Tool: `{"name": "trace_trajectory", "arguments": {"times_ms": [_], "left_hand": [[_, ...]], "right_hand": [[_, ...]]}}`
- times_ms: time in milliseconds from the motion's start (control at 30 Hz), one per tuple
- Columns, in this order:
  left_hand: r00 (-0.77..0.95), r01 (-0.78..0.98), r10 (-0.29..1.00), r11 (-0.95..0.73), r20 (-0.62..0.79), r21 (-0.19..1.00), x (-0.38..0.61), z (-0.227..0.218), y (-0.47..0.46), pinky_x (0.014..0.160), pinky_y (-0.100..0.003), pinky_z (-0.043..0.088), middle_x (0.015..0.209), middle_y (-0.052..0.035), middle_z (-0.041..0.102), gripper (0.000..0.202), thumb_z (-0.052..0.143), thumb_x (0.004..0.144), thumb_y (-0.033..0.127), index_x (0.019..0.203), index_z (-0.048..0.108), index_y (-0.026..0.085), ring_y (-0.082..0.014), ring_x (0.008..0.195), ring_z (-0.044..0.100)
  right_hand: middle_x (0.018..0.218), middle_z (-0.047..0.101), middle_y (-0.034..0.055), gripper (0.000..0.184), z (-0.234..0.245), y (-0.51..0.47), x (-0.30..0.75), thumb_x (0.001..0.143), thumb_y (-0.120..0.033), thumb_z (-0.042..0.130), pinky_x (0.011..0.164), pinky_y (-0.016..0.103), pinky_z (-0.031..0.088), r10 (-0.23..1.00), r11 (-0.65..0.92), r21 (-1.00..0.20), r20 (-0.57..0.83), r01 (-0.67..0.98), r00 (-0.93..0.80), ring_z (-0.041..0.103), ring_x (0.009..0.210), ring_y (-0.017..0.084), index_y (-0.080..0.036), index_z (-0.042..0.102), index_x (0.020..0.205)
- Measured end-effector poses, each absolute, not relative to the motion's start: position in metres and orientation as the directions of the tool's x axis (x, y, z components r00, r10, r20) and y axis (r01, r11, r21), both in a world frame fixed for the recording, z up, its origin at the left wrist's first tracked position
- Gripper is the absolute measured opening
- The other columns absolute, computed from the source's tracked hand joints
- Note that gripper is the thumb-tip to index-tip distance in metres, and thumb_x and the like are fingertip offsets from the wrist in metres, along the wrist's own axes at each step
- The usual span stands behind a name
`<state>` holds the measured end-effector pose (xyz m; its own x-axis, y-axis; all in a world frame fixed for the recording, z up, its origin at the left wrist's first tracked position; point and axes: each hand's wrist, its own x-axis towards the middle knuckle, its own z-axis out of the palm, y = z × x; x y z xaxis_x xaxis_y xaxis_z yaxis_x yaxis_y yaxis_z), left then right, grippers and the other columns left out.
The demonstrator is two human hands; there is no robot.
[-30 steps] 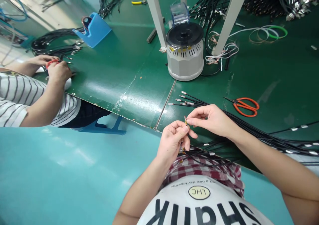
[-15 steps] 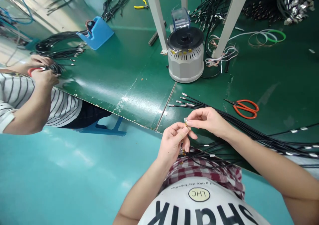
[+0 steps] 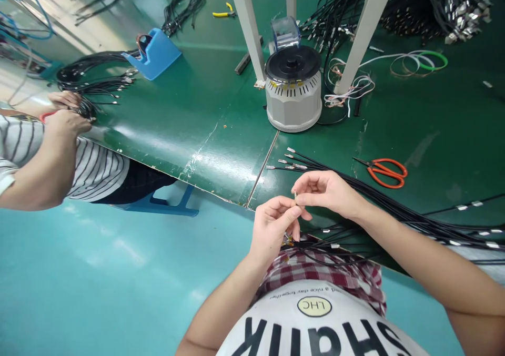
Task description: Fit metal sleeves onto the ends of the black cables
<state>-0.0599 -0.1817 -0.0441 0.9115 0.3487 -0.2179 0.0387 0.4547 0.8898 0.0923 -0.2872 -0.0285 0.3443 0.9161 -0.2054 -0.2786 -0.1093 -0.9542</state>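
My left hand [image 3: 272, 227] and my right hand [image 3: 329, 190] meet just above the near edge of the green table [image 3: 177, 109]. Both pinch the small metal terminal [image 3: 295, 194] at the end of a thin black wire, thumb and forefinger closed on it. More black wires with metal terminals [image 3: 294, 161] fan out on the table just beyond my hands. A bundle of them [image 3: 414, 214] runs off to the right under my right forearm. Other wire ends [image 3: 315, 240] lie across my lap.
Orange scissors [image 3: 384, 171] lie right of my hands. A round grey-white machine with a black top [image 3: 294, 90] stands behind, between white frame legs [image 3: 248, 30]. A blue tape dispenser [image 3: 153, 55], yellow pliers [image 3: 223, 13] and wire heaps [image 3: 430, 1] lie farther back. A co-worker's hands [image 3: 67, 111] handle wires at the left.
My hands have sunk slightly and closed tighter on the terminal, so less of it shows. The co-worker's hands have drawn back to the left, towards the table edge.
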Motion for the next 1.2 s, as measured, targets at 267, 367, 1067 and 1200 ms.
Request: {"name": "trace_trajectory", "arguments": {"times_ms": [267,367,1067,1200], "left_hand": [[0.948,0.027,0.234,0.615,-0.216,0.788,-0.056,-0.044,-0.176,0.043,-0.019,0.039,0.078,-0.0091,0.067,0.023,0.064,0.091,0.031,0.088,0.057,0.009,-0.0147,0.048,0.062],[0.947,0.017,0.24,0.628,-0.215,0.778,-0.057,-0.045,-0.174,0.044,-0.02,0.04,0.081,-0.0098,0.068,0.022,0.063,0.093,0.03,0.09,0.056,0.009,-0.0149,0.049,0.063],[0.821,0.022,0.545,0.264,-0.168,0.964,-0.085,-0.055,-0.169,0.057,-0.028,0.048,0.1,-0.0135,0.066,0.026,0.051,0.099,0.037,0.096,0.055,0.011,-0.0167,0.065,0.065],[0.735,0.169,0.673,-0.304,0.085,0.938,-0.097,-0.063,-0.161,0.083,-0.031,0.045,0.098,-0.0079,0.058,0.021,0.057,0.096,0.032,0.086,0.063,0.015,-0.0169,0.091,0.057]], "right_hand": [[0.093,0.06,0.0029,0.021,-0.029,-0.284,0.093,0.088,-0.034,0.069,0.065,0.019,0.045,0.941,-0.057,-0.98,-0.117,-0.192,0.317,0.054,0.068,0.005,-0.014,0.071,0.094],[0.092,0.06,0.0032,0.025,-0.03,-0.284,0.091,0.091,-0.037,0.064,0.068,0.02,0.044,0.939,-0.081,-0.986,-0.125,-0.145,0.322,0.053,0.07,0.006,-0.013,0.069,0.095],[0.094,0.064,-0.0017,0.018,-0.041,-0.307,0.14,0.09,-0.042,0.063,0.061,0.031,0.031,0.744,-0.649,-0.231,0.006,0.725,0.668,0.06,0.08,0.017,-0.024,0.066,0.09],[0.096,0.064,-0.0025,0.017,-0.04,-0.306,0.132,0.092,-0.041,0.06,0.065,0.033,0.034,0.787,-0.6,-0.156,0.061,0.784,0.614,0.06,0.081,0.018,-0.025,0.066,0.094]]}}
